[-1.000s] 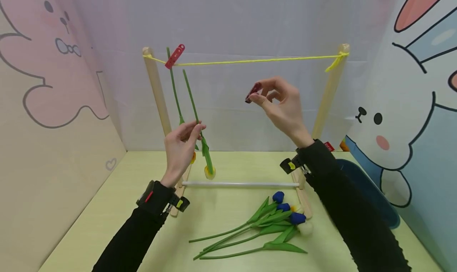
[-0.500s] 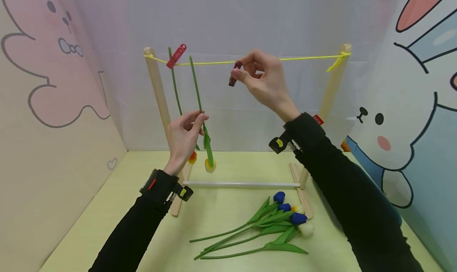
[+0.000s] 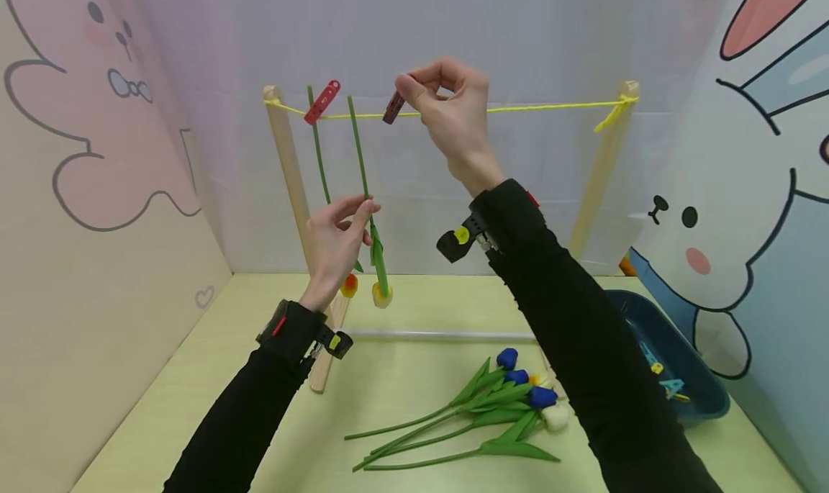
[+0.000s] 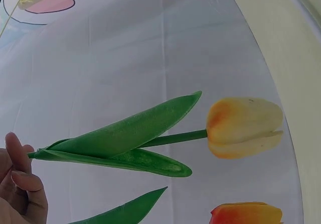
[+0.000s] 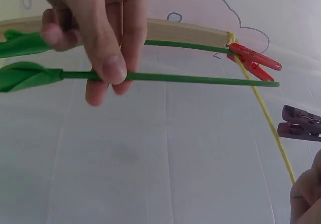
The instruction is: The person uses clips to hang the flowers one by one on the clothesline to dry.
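My left hand [image 3: 337, 241] pinches the green stem of a pale yellow tulip [image 4: 245, 127], which hangs head down. The stem's bare top end crosses the yellow string [image 3: 531, 108] in the head view. My right hand [image 3: 453, 111] pinches a dark maroon clothespin [image 3: 393, 109] just right of that stem, close to the string. In the right wrist view the clothespin's jaws point toward the stem. To the left, a red clothespin [image 3: 322, 102] clips an orange-and-yellow tulip [image 3: 350, 286] to the string, also head down.
Wooden posts [image 3: 286, 162] hold up the string, with a white rod [image 3: 440, 334] low between them. Several tulips with blue and white heads [image 3: 541, 397] lie on the table. A dark blue bin [image 3: 706, 378] with a few clothespins stands at the right.
My right hand has moved left and up with the maroon clothespin, toward the string. My left hand has raised the yellow tulip, so its stem end now reaches above the string.
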`<act>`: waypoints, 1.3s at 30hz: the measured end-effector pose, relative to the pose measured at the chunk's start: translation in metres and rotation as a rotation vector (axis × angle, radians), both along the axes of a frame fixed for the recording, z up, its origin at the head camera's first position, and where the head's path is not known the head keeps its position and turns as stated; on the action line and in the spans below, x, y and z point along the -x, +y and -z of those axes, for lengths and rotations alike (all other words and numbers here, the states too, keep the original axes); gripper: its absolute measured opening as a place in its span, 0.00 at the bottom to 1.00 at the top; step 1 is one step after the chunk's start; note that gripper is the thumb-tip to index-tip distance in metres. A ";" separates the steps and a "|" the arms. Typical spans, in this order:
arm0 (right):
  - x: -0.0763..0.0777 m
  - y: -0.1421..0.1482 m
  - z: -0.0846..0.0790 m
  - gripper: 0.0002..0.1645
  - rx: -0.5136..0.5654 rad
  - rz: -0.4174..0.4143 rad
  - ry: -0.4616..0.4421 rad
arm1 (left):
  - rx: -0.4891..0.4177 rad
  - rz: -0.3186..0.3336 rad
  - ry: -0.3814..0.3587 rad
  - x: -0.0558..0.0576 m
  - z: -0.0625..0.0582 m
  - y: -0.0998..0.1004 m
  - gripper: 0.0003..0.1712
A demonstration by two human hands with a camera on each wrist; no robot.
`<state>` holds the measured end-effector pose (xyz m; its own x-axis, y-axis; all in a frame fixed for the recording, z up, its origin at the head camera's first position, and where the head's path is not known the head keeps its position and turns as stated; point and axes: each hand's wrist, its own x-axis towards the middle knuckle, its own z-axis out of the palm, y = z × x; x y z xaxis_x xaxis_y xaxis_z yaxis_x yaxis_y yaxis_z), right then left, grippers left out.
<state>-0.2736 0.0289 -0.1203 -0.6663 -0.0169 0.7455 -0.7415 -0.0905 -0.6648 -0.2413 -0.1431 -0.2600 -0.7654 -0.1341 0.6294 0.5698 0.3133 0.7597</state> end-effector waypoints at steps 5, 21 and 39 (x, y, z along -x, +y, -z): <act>0.000 -0.015 -0.005 0.04 0.100 -0.030 -0.065 | 0.003 -0.008 0.002 0.001 -0.001 0.000 0.15; 0.001 -0.044 -0.002 0.10 0.197 -0.003 -0.140 | 0.007 -0.025 0.009 0.004 -0.006 0.001 0.16; 0.002 -0.047 0.004 0.12 0.104 0.033 -0.156 | -0.004 -0.024 0.014 0.004 -0.007 0.002 0.16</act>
<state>-0.2753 -0.0181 -0.1243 -0.7727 0.0792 0.6298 -0.6341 -0.1421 -0.7601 -0.2455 -0.1409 -0.2532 -0.7534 -0.1547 0.6391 0.5726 0.3235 0.7533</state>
